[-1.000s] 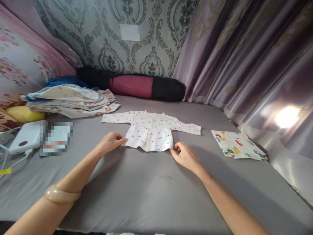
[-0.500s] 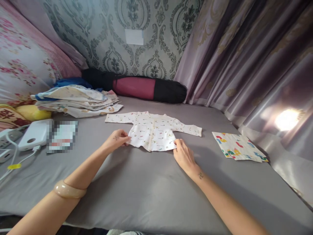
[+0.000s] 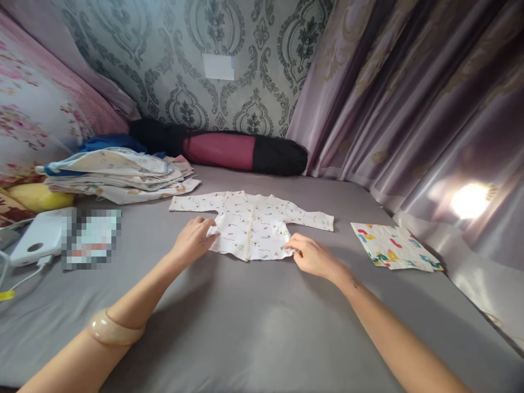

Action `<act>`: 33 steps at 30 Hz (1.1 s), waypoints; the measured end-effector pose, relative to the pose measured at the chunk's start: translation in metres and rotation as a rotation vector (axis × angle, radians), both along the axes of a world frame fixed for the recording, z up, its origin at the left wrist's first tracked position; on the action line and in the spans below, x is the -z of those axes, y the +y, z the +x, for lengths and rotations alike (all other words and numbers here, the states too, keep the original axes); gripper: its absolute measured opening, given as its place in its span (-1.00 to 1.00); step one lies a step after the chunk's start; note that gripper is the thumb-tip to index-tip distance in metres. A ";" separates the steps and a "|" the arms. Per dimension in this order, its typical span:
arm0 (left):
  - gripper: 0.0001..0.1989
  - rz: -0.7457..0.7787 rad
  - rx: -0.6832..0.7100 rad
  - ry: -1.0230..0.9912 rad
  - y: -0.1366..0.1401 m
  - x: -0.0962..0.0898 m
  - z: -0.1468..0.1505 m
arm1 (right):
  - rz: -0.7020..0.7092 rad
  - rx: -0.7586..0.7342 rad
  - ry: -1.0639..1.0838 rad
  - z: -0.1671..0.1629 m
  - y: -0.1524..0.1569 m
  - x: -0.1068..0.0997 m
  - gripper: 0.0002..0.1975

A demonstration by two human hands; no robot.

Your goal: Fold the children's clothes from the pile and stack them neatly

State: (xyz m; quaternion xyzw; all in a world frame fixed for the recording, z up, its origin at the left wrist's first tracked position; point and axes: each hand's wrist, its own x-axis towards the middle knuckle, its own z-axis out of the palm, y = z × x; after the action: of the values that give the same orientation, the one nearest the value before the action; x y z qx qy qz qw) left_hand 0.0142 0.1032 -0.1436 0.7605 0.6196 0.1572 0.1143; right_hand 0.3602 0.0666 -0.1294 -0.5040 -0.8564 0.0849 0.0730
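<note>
A small white baby shirt (image 3: 249, 226) with a fine scattered print and a front placket lies spread on the grey sheet (image 3: 254, 316), its sleeves stretched out to both sides. At its left side edge, my left hand (image 3: 194, 242) has its fingers curled onto the fabric, thumb and fingertips closed on it. My right hand (image 3: 315, 256) pinches the lower right corner of the hem, where the cloth bunches a little at the fingertips. A bangle circles my left forearm.
To the right lies a folded cloth with colourful shapes (image 3: 397, 248). A stack of folded clothes (image 3: 123, 174) sits at the back left, near a white device with a cable (image 3: 43, 237) and a blurred-out item (image 3: 93, 237). A black and maroon roll (image 3: 221, 150) lies against the wall.
My right hand has shifted its grip at the hem corner, and the wrist has turned. My left hand has moved slightly up along the shirt's left edge. The view has turned slightly right.
</note>
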 end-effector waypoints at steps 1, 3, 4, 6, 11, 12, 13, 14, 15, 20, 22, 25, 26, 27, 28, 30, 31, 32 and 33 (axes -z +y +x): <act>-0.71 0.056 0.059 -0.002 -0.001 -0.002 0.012 | -0.016 0.059 0.047 0.003 0.006 0.000 -0.61; -0.73 0.087 0.242 -0.060 -0.004 -0.003 0.044 | 0.022 0.191 0.095 0.008 0.023 0.004 -0.68; -0.74 0.068 0.338 -0.095 -0.006 -0.003 0.063 | 0.065 0.245 0.100 0.009 0.032 0.007 -0.70; -0.79 0.025 0.490 -0.095 -0.011 -0.001 0.103 | 0.136 0.279 0.075 0.009 0.049 0.014 -0.73; -0.78 0.005 0.620 -0.013 -0.023 0.010 0.175 | 0.185 0.204 -0.079 0.002 0.076 0.027 -0.68; -0.80 0.003 0.602 0.003 -0.024 0.011 0.181 | 0.189 0.191 -0.110 0.001 0.079 0.028 -0.67; -0.82 0.005 0.587 0.020 -0.024 0.013 0.185 | 0.195 0.177 -0.139 0.002 0.081 0.028 -0.66; -0.84 0.010 0.578 0.037 -0.024 0.015 0.187 | 0.203 0.161 -0.165 0.002 0.083 0.028 -0.66; -0.86 0.020 0.572 0.053 -0.024 0.016 0.188 | 0.212 0.141 -0.187 0.004 0.086 0.028 -0.66; -0.77 0.098 0.592 0.126 -0.022 0.022 0.191 | 0.258 0.051 -0.234 0.015 0.099 0.025 -0.73; -0.73 0.089 0.574 0.094 -0.021 0.023 0.192 | 0.262 0.022 -0.247 0.018 0.103 0.024 -0.75; -0.77 0.012 0.470 -0.094 -0.019 0.023 0.193 | 0.239 0.012 -0.245 0.020 0.106 0.023 -0.74; -0.78 -0.013 0.457 -0.154 -0.019 0.023 0.192 | 0.225 0.026 -0.234 0.020 0.107 0.022 -0.74; -0.78 -0.030 0.470 -0.196 -0.019 0.022 0.191 | 0.209 0.051 -0.224 0.019 0.107 0.021 -0.73; -0.78 -0.039 0.504 -0.219 -0.020 0.021 0.190 | 0.192 0.088 -0.219 0.017 0.107 0.019 -0.72; -0.78 -0.048 0.573 -0.223 -0.020 0.018 0.186 | 0.170 0.165 -0.221 0.009 0.106 0.014 -0.71; -0.78 -0.041 0.571 -0.208 -0.020 0.017 0.183 | 0.172 0.199 -0.221 0.003 0.105 0.011 -0.70; -0.79 -0.021 0.533 -0.180 -0.019 0.015 0.180 | 0.179 0.225 -0.211 -0.004 0.104 0.009 -0.69; -0.80 0.013 0.462 -0.136 -0.017 0.014 0.176 | 0.185 0.235 -0.186 -0.013 0.103 0.008 -0.67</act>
State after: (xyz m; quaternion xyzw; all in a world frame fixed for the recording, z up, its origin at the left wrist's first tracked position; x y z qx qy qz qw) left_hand 0.1900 0.0858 -0.1578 0.8704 0.4191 0.1818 0.1838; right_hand 0.3476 0.1693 -0.1374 -0.5976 -0.7987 -0.0504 0.0491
